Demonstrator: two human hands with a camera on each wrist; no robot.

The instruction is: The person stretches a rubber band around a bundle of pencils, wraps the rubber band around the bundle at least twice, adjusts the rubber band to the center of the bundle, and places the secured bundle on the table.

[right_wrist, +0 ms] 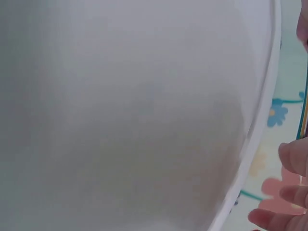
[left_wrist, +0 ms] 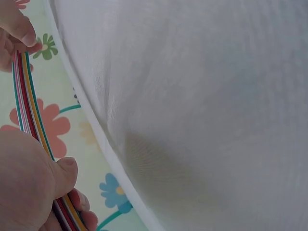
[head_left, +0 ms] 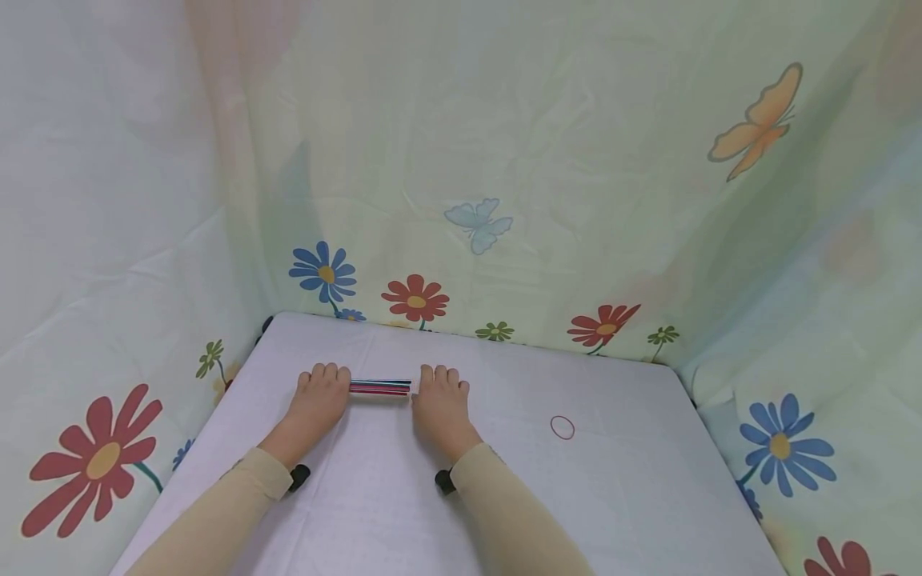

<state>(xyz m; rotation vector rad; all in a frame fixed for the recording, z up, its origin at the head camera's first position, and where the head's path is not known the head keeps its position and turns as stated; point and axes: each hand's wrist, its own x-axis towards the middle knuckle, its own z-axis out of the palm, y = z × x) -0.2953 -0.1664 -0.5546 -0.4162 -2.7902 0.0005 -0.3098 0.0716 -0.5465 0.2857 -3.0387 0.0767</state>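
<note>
A bundle of thin coloured strips (head_left: 380, 388), in teal, red, pink, white and yellow, lies sideways between the two hands over the far part of the table. My left hand (head_left: 324, 394) grips it, and in the left wrist view the thumb (left_wrist: 66, 173) lies across it, with fingers curled behind. More of the bundle emerges below that hand. My right hand (head_left: 442, 408) is at the bundle's other end, its fingers (right_wrist: 274, 219) spread and loosely extended in the right wrist view. Its palm is hidden. Whether these are sticks or flexible strands I cannot tell.
To the right, a thin red loop (head_left: 563, 427), like a rubber band, lies on the white-covered table (head_left: 619, 480). Flower-and-butterfly curtains (head_left: 519, 160) hang behind the table and at both sides. A dark wrist device shows at each cuff.
</note>
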